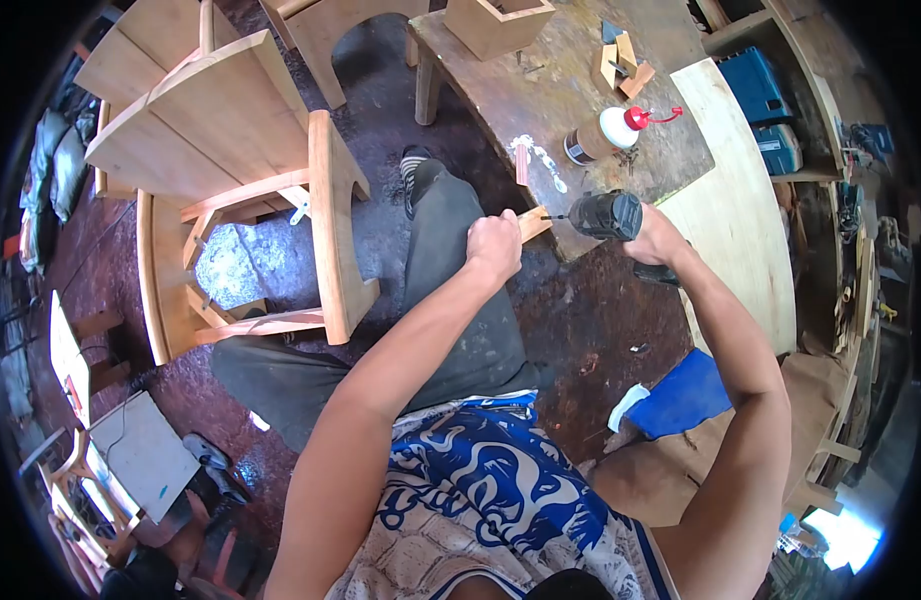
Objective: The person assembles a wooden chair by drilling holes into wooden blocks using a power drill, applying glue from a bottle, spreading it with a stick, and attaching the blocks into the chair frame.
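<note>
My left hand (494, 246) is closed around a small wooden block (533, 223), which juts out to the right near the corner of the work table. A dark cordless drill (605, 215) is gripped in my right hand (655, 238). Its thin bit points left at the block's end; whether the tip touches the wood I cannot tell. Just beyond the drill, a glue bottle (602, 136) with a red cap stands on the table. White glue smears (546, 160) and a small pinkish wood strip (521, 165) lie beside it.
The work table (670, 150) also holds several wood offcuts (622, 66) and a wooden box (495, 25). A wooden chair frame (325, 220) stands on the floor at left. Blue tool cases (755, 85) sit on shelves at right. A blue cloth-like piece (680, 395) lies on the floor.
</note>
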### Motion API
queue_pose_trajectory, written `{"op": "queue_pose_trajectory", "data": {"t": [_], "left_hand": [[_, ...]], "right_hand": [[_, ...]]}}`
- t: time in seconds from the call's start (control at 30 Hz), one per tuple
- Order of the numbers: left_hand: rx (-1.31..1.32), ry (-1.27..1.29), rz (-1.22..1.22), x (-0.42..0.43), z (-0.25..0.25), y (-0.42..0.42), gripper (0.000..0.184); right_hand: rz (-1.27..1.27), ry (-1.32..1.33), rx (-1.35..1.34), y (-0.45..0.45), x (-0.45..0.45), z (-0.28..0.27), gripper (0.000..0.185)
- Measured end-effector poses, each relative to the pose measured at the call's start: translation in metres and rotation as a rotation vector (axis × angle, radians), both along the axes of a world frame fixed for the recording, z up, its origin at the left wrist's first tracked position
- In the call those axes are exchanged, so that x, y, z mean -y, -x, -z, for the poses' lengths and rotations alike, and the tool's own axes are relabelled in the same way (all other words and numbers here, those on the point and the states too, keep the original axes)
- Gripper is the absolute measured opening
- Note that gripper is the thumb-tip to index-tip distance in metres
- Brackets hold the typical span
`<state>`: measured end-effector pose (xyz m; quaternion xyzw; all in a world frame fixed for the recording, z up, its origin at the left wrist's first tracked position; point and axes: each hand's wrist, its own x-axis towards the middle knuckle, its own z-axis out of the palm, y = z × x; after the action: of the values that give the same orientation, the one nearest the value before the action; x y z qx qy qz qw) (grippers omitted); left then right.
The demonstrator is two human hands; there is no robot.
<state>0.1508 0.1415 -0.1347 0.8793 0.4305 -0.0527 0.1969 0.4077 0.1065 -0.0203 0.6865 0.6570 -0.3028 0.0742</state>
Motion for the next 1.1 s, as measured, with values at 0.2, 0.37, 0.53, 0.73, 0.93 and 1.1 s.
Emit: {"op": "queue_pose_trajectory", "data": {"t": [0.2, 0.37, 0.53, 0.73, 0.93, 1.1], "left_hand": [[0.011, 0.026, -0.024, 0.0, 0.003, -0.001, 0.041], [-0.021, 0.048, -0.017, 0.0, -0.003, -0.002, 0.041], [-0.019, 0.03, -0.025, 0.0, 0.004, -0.002, 0.04], [-0.002, 0.018, -0.031, 0.0, 0.002, -0.002, 0.039], [-0.008, -0.009, -0.02, 0.001, 0.002, -0.002, 0.041], [-0.015, 0.018, -0.024, 0.002, 0.001, -0.001, 0.041]], "right_hand": [[0.087, 0.0, -0.147, 0.002, 0.003, -0.004, 0.055], [0.105, 0.075, -0.123, 0.012, -0.003, -0.019, 0.057], [0.097, 0.039, -0.236, 0.016, -0.001, -0.013, 0.051], [0.089, 0.017, -0.169, 0.02, -0.001, -0.019, 0.05], [0.071, 0.023, -0.064, 0.034, -0.002, -0.03, 0.048], [0.076, -0.029, -0.072, 0.037, 0.003, -0.029, 0.045]]}}
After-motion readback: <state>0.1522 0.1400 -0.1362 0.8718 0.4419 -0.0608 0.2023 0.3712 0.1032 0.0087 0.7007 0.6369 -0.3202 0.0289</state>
